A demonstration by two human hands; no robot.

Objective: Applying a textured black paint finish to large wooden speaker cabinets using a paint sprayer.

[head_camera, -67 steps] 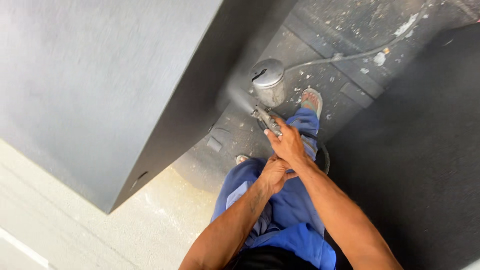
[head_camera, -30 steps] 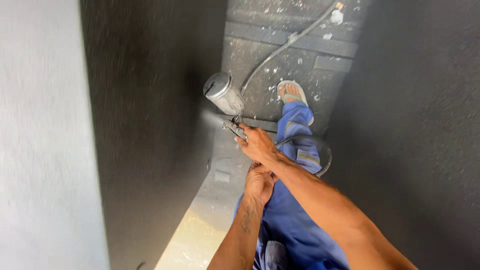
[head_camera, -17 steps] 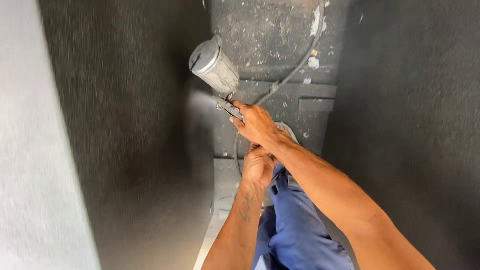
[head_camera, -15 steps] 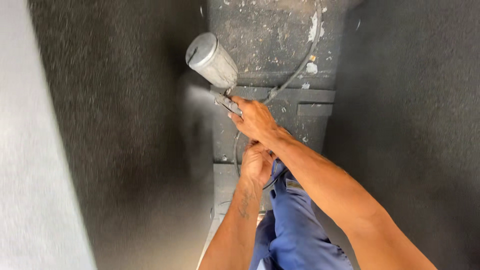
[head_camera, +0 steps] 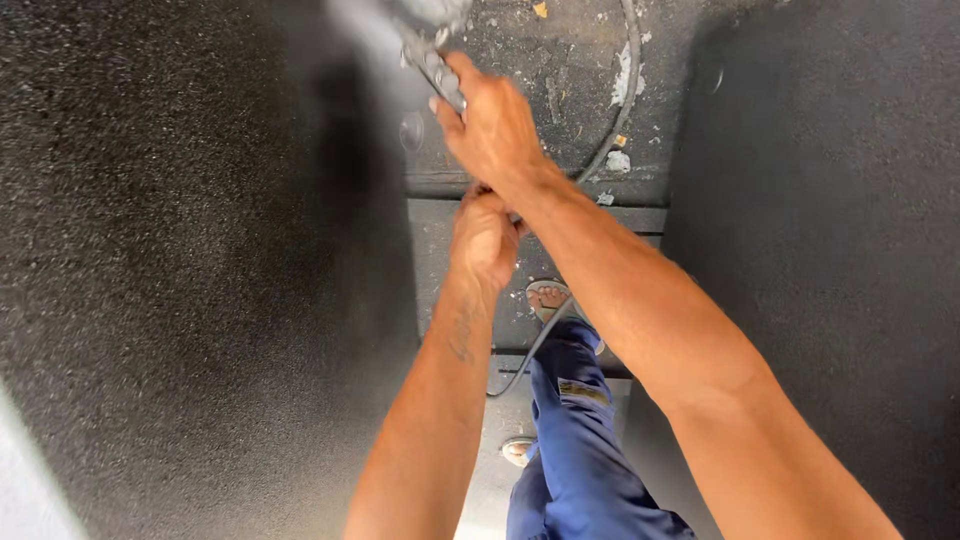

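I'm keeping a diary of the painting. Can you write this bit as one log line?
right hand: grips spray gun | left hand: closed around hose under right wrist | spray: toward dark panel | floor: paint-flecked

Dark speckled panels point(head_camera: 180, 260) left and right, paint-flecked grey concrete floor point(head_camera: 560, 70) between

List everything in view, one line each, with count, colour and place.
spray gun: one, grey metal, top centre, partly cut off
hose: one, dark, runs from top right down past the foot
panel: one, dark speckled, left
panel at right: one, dark speckled
floor: grey, paint-flecked, centre
sandal: one, pale, centre floor
trousers: blue, bottom centre
right hand: grips the spray gun
left hand: closed, just below the right wrist
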